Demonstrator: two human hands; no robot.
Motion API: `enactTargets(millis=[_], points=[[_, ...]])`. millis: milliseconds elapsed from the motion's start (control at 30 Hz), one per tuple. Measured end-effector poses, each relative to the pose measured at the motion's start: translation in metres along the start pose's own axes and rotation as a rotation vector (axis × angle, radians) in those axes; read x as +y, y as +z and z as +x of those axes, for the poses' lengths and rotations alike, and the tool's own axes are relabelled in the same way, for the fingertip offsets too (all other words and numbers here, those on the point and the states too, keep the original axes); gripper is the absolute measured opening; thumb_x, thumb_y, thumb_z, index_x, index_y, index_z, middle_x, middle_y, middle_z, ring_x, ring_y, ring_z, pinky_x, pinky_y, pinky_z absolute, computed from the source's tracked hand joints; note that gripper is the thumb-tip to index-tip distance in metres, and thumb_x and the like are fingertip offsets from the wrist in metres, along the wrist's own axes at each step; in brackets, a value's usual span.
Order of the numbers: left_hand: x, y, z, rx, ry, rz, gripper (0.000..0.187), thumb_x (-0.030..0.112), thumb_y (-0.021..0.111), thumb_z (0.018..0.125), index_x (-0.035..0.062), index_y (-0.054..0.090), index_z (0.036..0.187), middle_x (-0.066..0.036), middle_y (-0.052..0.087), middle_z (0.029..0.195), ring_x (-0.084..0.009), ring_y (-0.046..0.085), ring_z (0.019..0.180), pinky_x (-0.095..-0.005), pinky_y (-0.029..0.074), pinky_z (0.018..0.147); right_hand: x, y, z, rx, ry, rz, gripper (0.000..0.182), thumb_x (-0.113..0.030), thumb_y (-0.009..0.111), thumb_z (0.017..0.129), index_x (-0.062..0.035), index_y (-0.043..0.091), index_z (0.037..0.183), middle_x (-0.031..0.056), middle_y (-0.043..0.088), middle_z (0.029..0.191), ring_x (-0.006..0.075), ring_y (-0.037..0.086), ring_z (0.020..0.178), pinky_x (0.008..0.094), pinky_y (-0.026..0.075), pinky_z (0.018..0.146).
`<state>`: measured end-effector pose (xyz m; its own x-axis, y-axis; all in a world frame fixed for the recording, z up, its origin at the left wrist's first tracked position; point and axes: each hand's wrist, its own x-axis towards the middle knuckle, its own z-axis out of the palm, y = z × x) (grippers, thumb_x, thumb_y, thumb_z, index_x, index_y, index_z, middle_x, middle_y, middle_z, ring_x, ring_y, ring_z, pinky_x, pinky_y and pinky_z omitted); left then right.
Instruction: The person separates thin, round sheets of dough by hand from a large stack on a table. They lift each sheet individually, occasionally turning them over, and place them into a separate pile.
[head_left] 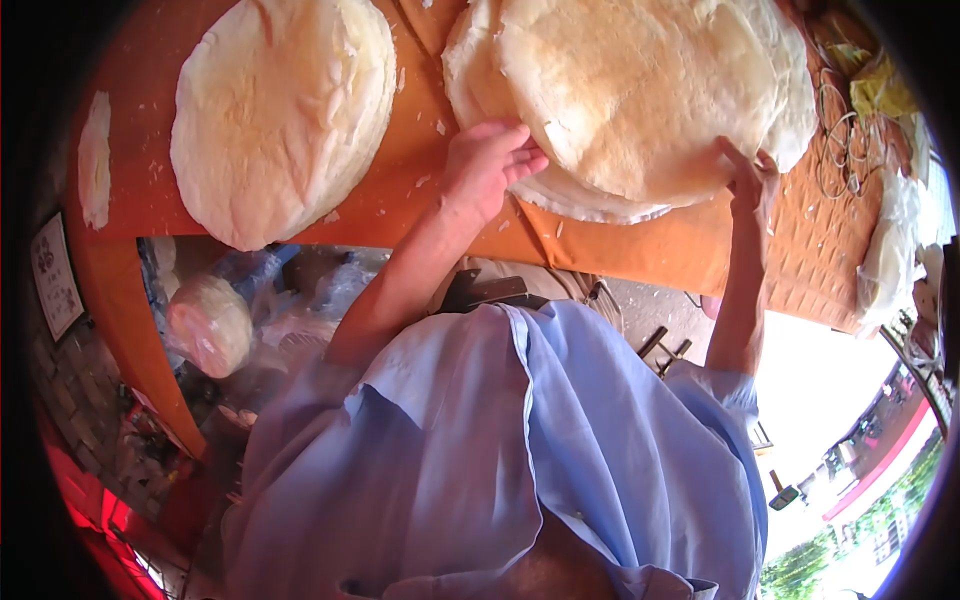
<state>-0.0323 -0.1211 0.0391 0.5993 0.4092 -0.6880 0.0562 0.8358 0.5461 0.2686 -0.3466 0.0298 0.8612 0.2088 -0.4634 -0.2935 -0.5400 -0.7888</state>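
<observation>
Two stacks of large, thin, pale round flatbreads lie on an orange-brown table. On the right-hand stack, the top flatbread (640, 90) sits slightly shifted over those beneath it. My left hand (490, 165) is at this stack's near left edge, its fingers loosely curved and slightly apart beside the rim. At the near right edge, my right hand (748, 175) pinches the top flatbread, thumb on its upper face and fingers by the rim. The other flatbread stack (285, 110) lies to the left, apart from both hands.
Crumbs are scattered over the table (420, 205). A narrow bread strip (95, 160) lies at its left end. Clear plastic bags (890, 240) and a loose cord (845, 150) are on the right. Below the table, a plastic-wrapped bundle (210, 325) is visible.
</observation>
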Motion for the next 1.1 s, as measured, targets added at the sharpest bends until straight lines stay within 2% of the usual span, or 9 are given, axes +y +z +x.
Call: enactTargets(millis=[100,167,300,600,733,833,867,1000,1100], points=[[0.004,0.017,-0.020,0.150,0.035,0.286,0.034,0.011,0.061,0.092,-0.0073,0.051,0.119,-0.016,0.064,0.103,-0.0256,0.065,0.094,-0.0371,0.056,0.083,-0.026,0.027,-0.050,0.523,-0.606,-0.973,0.078,-0.030,0.085,0.069,0.0024,0.049,0.130,0.0220,0.056,0.123,0.0333,0.055,0.116,0.0437,0.048,0.092],[0.000,0.017,-0.023,0.128,0.007,0.190,0.033,0.011,0.059,0.093,-0.0065,0.052,0.119,-0.015,0.064,0.106,-0.0260,0.065,0.096,-0.0374,0.055,0.086,-0.037,0.048,-0.080,0.300,-1.048,-0.938,0.090,-0.039,0.083,0.068,-0.0040,0.041,0.139,0.0253,0.047,0.133,0.0392,0.041,0.129,0.0492,0.036,0.105],[-0.013,0.013,-0.017,-0.013,-0.035,-0.062,0.030,0.010,0.057,0.094,-0.0045,0.053,0.120,-0.014,0.063,0.110,-0.0259,0.063,0.103,-0.0405,0.051,0.094,-0.022,0.106,-0.132,-0.298,-1.072,-0.792,0.089,-0.042,0.081,0.069,-0.0064,0.042,0.140,0.0250,0.046,0.135,0.0418,0.039,0.130,0.0516,0.030,0.109],[-0.018,0.018,-0.003,-0.148,-0.081,-0.288,0.017,0.006,0.059,0.091,0.0010,0.057,0.107,-0.011,0.063,0.106,-0.0242,0.061,0.103,-0.0418,0.050,0.095,-0.006,0.130,-0.137,-0.125,-1.041,-0.802,0.070,-0.024,0.073,0.073,-0.0031,0.048,0.135,0.0258,0.047,0.134,0.0428,0.043,0.127,0.0532,0.030,0.107],[-0.004,0.022,-0.005,-0.278,-0.047,-0.265,0.019,0.005,0.059,0.089,0.0002,0.057,0.108,-0.010,0.064,0.099,-0.0230,0.063,0.098,-0.0408,0.053,0.090,-0.007,0.136,-0.131,0.030,-1.088,-0.858,0.050,-0.008,0.066,0.074,-0.0066,0.056,0.123,0.0180,0.062,0.114,0.0353,0.060,0.105,0.0444,0.047,0.090],[0.007,0.007,-0.017,-0.062,0.009,0.105,0.026,0.006,0.059,0.089,-0.0017,0.056,0.113,-0.011,0.064,0.098,-0.0234,0.065,0.095,-0.0386,0.053,0.087,-0.059,0.105,-0.133,-0.011,-0.988,-0.882,0.036,0.002,0.059,0.073,-0.0112,0.061,0.106,0.0073,0.069,0.094,0.0279,0.067,0.080,0.0388,0.054,0.064],[0.011,-0.001,-0.020,0.012,0.052,0.274,0.031,0.010,0.059,0.090,-0.0035,0.053,0.118,-0.014,0.064,0.102,-0.0232,0.065,0.094,-0.0351,0.054,0.083,-0.091,0.093,-0.140,0.017,-0.967,-0.877,0.034,0.003,0.059,0.072,-0.0106,0.060,0.103,0.0083,0.069,0.093,0.0282,0.067,0.080,0.0397,0.054,0.065],[0.002,-0.034,-0.017,0.097,0.145,0.162,0.034,0.014,0.058,0.093,-0.0035,0.051,0.121,-0.015,0.065,0.102,-0.0231,0.068,0.089,-0.0321,0.055,0.078,-0.112,0.097,-0.168,0.079,-1.098,-0.862,0.030,0.004,0.058,0.070,-0.0088,0.060,0.097,0.0107,0.068,0.091,0.0294,0.066,0.079,0.0408,0.054,0.064],[0.014,-0.023,-0.020,0.117,0.065,0.134,0.032,0.011,0.060,0.087,-0.0047,0.054,0.114,-0.013,0.064,0.095,-0.0213,0.067,0.081,-0.0304,0.055,0.069,-0.041,0.133,-0.147,-0.071,-1.072,-0.935,0.030,0.003,0.055,0.071,-0.0081,0.058,0.099,0.0108,0.067,0.091,0.0304,0.066,0.083,0.0414,0.054,0.063]])
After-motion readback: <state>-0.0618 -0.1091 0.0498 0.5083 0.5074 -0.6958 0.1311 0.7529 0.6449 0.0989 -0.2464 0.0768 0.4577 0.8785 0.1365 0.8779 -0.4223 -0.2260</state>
